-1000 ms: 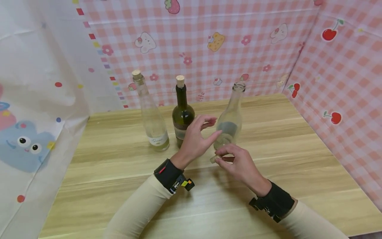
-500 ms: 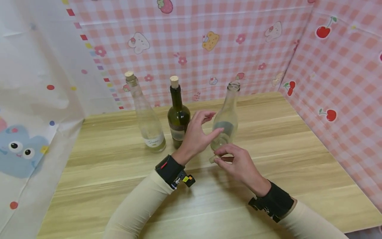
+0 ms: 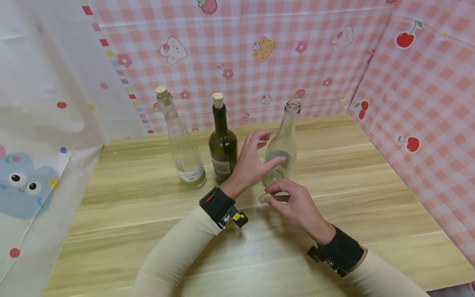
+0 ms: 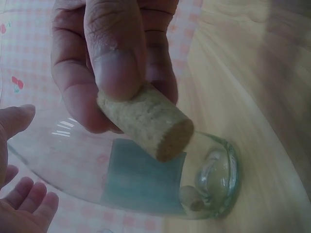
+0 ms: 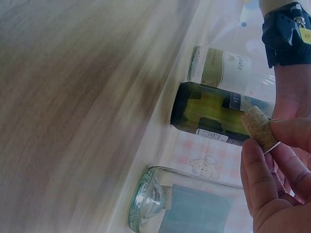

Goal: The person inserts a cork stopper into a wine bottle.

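Note:
My right hand (image 3: pixel 297 204) pinches a light-brown cork (image 4: pixel 150 121) between thumb and fingers, low in front of the clear bottle (image 3: pixel 287 136). That bottle stands upright, its mouth uncovered, with a blue-grey label (image 4: pixel 143 174) low on its side. My left hand (image 3: pixel 250 163) is held with thumb and fingers apart at the bottle's left side; whether it touches the glass I cannot tell. A small brownish shape (image 4: pixel 197 204) shows near the bottle's base, and I cannot tell if it is inside. The right wrist view shows the held cork (image 5: pixel 260 128) tilted.
To the left stand a dark green bottle (image 3: pixel 222 152) and a slim clear bottle (image 3: pixel 183 148) with a white label, each with a cork in its neck. Wood-grain table (image 3: pixel 130 198) lies beneath. Pink checked cloth (image 3: pixel 237 53) hangs behind and at the right.
My left hand has shifted slightly right and up, its thumb now overlapping more of the clear bottle. My right hand keeps its pinch on the cork almost in place.

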Demonstrator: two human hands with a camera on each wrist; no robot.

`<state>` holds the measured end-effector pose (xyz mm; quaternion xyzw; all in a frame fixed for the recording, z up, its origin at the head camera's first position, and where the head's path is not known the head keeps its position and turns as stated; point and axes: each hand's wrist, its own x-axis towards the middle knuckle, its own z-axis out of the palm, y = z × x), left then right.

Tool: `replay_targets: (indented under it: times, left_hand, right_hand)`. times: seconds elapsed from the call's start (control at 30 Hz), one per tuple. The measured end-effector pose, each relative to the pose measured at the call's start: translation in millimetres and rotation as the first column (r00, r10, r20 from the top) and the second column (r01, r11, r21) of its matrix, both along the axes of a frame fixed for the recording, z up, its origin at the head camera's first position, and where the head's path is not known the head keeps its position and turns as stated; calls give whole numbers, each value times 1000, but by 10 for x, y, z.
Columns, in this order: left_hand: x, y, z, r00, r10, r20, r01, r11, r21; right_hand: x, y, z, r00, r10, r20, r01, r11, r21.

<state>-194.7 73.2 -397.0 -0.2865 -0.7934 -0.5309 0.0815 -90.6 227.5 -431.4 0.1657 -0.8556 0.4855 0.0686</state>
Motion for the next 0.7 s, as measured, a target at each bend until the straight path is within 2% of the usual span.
replay_targets:
  times: [0.2, 0.47, 0.7]
  left_hand:
    - [-18, 78, 51, 1000, -26, 5, 26, 1000, 3]
    - [-65, 170, 84, 1000, -22, -13, 22, 1000, 2]
    - [-91, 254, 103, 1000, -25, -6, 25, 999, 36]
  right_hand:
    - [16, 31, -2, 1000, -5, 4, 5, 1000, -4]
    - [32, 72, -3, 1000, -7, -2, 7, 1000, -7]
    - [60, 85, 21, 1000, 0, 12, 0, 1000, -17]
